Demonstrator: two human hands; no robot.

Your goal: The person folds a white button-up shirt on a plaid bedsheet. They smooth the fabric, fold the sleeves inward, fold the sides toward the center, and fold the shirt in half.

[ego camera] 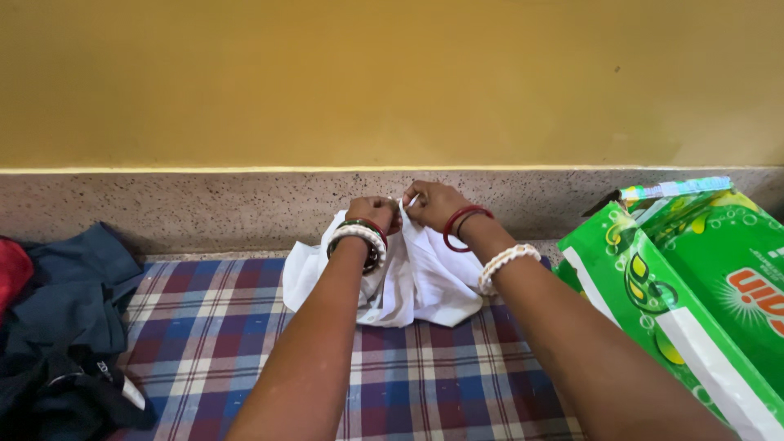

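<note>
At centre frame, left hand [373, 212] and right hand [431, 204] each pinch the top edge of a white cloth [416, 282], grips closed on it; the cloth lies bunched and not yet flat on the checked sheet [425, 376], dark clothes [65, 327] heaped at lower left.

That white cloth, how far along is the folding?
Barely begun: the white cloth lies rumpled on the checked sheet. In hand: left hand and right hand pinch its far edge. Left: dark clothes heaped unfolded beside it.
</note>
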